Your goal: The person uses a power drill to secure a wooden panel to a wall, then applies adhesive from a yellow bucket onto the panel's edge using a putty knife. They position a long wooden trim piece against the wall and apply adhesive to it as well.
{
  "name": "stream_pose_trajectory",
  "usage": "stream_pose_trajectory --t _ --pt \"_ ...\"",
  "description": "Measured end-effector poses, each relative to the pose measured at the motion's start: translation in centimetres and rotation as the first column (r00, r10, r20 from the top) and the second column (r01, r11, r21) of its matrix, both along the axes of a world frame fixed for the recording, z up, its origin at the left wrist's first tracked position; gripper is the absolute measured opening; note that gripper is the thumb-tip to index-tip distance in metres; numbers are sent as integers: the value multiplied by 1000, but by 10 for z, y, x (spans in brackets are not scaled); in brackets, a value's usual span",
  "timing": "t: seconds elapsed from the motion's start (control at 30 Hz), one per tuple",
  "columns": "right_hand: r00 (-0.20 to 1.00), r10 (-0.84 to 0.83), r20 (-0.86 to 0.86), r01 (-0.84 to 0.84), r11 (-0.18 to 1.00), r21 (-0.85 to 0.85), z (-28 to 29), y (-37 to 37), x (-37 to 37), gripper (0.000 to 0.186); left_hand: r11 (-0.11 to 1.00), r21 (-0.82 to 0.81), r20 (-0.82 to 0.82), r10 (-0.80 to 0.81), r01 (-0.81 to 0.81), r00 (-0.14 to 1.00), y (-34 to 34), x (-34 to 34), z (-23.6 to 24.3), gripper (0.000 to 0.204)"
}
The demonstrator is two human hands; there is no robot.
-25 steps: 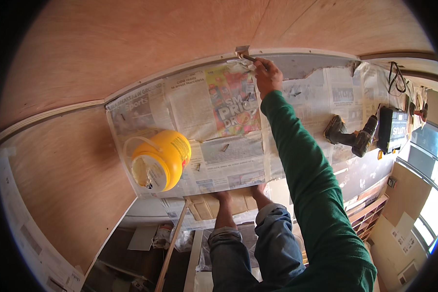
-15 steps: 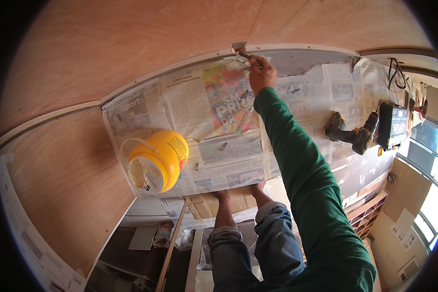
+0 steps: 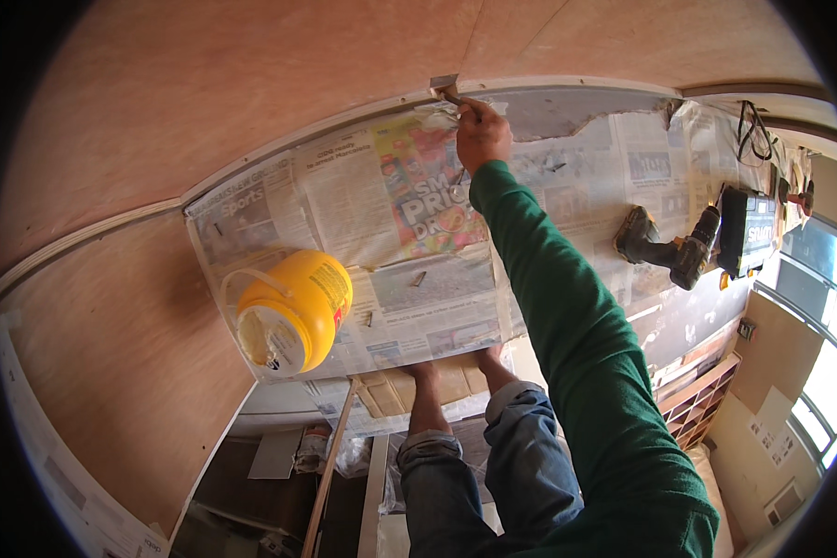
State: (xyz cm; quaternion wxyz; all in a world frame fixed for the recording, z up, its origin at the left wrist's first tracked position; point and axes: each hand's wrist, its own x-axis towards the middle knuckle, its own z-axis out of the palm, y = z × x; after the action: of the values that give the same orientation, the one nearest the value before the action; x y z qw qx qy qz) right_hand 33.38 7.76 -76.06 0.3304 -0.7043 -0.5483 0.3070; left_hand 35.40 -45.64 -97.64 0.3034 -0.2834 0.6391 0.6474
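Note:
My right hand [image 3: 484, 138] grips the handle of a putty knife [image 3: 445, 86], its blade against the white edging strip [image 3: 600, 82] along the base of the plywood panel [image 3: 251, 74]. Below it lies a surface covered in newspaper [image 3: 330, 205], with torn paper near the blade and several small dark bits on it. A yellow pail [image 3: 314, 296] with cream residue on its lid sits at the left of the paper. My left hand is out of view.
At the right lie a cordless drill [image 3: 693, 251], a black case [image 3: 744, 232] and a dangling cord loop [image 3: 751, 135]. A side plywood panel [image 3: 112, 353] bounds the left. My bare feet rest on cardboard [image 3: 386, 391] below, beside a long wooden strip [image 3: 330, 465].
My right hand and the putty knife have moved left and slightly up along the edging strip, still gripped the same way. The view has shifted slightly.

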Motion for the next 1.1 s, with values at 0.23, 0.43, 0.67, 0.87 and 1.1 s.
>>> stream_pose_trajectory --t 0.23,0.43,0.67,0.87,1.1 --pt "994 111 -14 -108 985 132 4 0 -4 24 997 -64 69 52 -47 996 -5 0 -7 69" --pt "997 56 -60 -54 998 30 9 6 5 25 998 -56 41 -6 8 999 -5 2 -4 66" --pt "994 90 56 -97 985 142 6 10 0 24 990 -27 -33 -140 139 990 -8 2 -10 67" --pt "979 129 157 -153 977 149 9 18 -7 23 976 -27 -1 -217 217 976 -11 2 -10 66" --pt "957 188 220 -200 979 31 17 26 -17 23 986 -79 -19 -152 150 988 -3 1 -1 62"
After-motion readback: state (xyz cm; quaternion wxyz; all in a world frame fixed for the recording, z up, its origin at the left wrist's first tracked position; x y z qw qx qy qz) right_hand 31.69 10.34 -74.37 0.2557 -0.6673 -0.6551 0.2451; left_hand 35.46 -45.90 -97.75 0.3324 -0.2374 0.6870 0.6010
